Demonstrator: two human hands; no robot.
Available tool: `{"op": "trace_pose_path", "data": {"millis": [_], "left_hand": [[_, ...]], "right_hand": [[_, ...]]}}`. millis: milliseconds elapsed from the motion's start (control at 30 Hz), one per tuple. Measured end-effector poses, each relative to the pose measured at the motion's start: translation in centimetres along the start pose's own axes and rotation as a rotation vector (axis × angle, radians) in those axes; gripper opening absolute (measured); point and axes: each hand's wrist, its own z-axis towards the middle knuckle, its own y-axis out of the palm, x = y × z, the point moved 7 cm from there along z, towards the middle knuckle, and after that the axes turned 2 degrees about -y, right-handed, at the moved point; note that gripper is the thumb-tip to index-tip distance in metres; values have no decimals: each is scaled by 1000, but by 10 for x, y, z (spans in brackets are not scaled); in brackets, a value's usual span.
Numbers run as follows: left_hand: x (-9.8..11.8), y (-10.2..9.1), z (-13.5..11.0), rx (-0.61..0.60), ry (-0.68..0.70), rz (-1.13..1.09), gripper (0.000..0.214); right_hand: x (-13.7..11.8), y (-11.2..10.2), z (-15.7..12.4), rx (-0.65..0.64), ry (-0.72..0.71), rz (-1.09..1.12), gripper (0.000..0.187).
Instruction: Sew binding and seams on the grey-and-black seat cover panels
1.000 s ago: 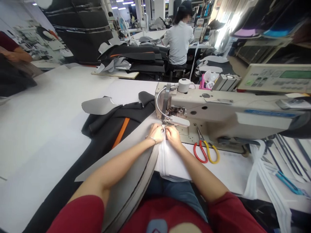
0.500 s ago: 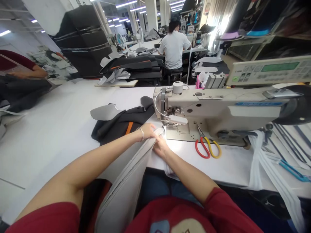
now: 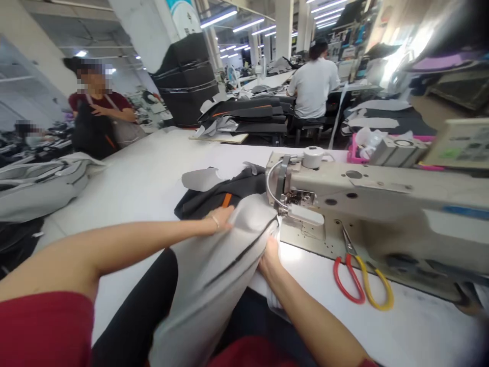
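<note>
A grey fabric panel (image 3: 214, 270) with a dark seam line runs from my lap up to the needle of the beige sewing machine (image 3: 367, 199). My left hand (image 3: 219, 220) lies on top of the grey panel, fingers pressed flat near its upper left edge. My right hand (image 3: 269, 260) is under the panel's right edge just before the presser foot, its fingers hidden by the cloth. Behind the panel lies black fabric with an orange stripe (image 3: 227, 200).
Red and yellow scissors (image 3: 359, 280) lie on the machine bed to the right. A grey cut piece (image 3: 200, 179) rests on the white table (image 3: 133, 178). One person stands at far left with fabric, another sits with their back to me. Stacked dark fabric (image 3: 244, 114) sits beyond.
The grey panel has been pulled up and bunched toward the needle. My left hand has slid left onto it, my right hand has gone under its edge. The view swung left.
</note>
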Motion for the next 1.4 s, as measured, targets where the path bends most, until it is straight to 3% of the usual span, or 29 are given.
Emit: {"op": "trace_pose_path", "data": {"millis": [133,233,300,367,467,567,667,733,767,800,867,933,1033,1200,1300,1400], "left_hand": [[18,-79,49,196,150,301,29],[45,-99,84,267,339,403,28],[61,-91,104,270,411,397,27],[66,-76,118,270,377,320,23],[54,-51,126,291,269,222,27],[35,-44,116,324,215,209,30],[31,-58,81,453,146,186,36],[43,-69,38,642,133,142,43],[58,-66,14,681,218,127,42],[77,-55,-8,631,355,121,39],[110,-21,-46,411,612,94,36],[125,6,-65,325,679,72,43],[124,23,-58,382,578,79,36],[109,19,-25,495,514,151,20],[98,17,-11,443,529,147,18],[88,15,2,362,513,105,18]], "right_hand": [[1,1,-4,35,75,103,16],[-3,5,-3,27,81,93,17],[-5,5,-1,53,75,93,18],[-5,2,1,88,69,111,17],[-1,-3,3,114,82,120,16],[5,-5,2,102,105,65,20],[5,-2,-1,89,97,17,24],[3,1,-3,69,84,-1,24],[1,2,-3,71,69,-21,23],[-2,1,-4,85,47,-49,20],[-7,-2,-6,137,5,-109,13],[-9,-4,-8,171,-18,-136,15],[-10,-1,-9,121,-40,-135,8],[-16,9,-10,-34,-155,-171,8],[-17,6,-6,-47,-158,-178,14],[-10,-4,2,30,-65,-112,26]]}}
